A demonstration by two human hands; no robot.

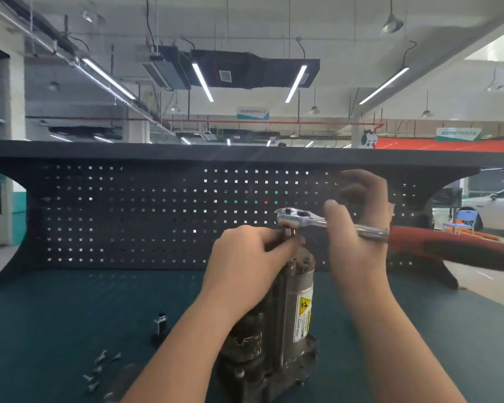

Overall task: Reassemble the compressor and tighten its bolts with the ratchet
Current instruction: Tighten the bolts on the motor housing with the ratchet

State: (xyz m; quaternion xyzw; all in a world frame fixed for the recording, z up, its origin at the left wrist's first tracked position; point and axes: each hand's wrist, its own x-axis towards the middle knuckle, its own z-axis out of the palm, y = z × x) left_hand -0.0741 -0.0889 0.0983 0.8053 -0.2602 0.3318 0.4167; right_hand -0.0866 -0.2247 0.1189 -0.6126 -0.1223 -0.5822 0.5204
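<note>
Here compressor point(285, 309) stood upright on green bench mat point(56, 309). Left hand point(245, 257) pinched socket under ratchet point(303, 218) head, likely steadying it on top bolt. Right hand point(358, 225) curled around ratchet shank, red handle trailing right. Loose bolts point(99, 370) lay left.

The ratchet point(300, 218) handle runs off the right edge, its socket behind fingers.

The compressor point(285, 315) stands at lower centre on the bench point(41, 315), loose bolts point(99, 370) at lower left, the pegboard point(128, 213) behind, the ratchet point(317, 221) above it.
</note>
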